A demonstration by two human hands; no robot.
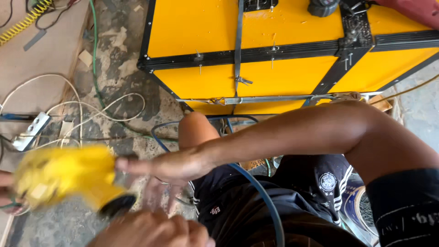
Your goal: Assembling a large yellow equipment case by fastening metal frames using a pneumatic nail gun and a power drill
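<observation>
Item: blurred yellow power tool (64, 176), low at the left, well below-left of the yellow box (256, 55).

Right hand (171, 164) reaches across from the right, forearm level, fingers extended toward the tool's rear, probably steadying it; closure cannot be told. Left hand (155, 231) is curled just under the tool's dark nose; what it grips is hidden. White extension socket (31, 131) lies left of the box.

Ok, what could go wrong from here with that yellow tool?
The yellow power tool is blurred, apparently moving, close to the right hand and left hand; fingers could get caught. White cables and a blue hose lie by the legs, a likely snag. Metal points protrude from the yellow case near the bare knee.
</observation>
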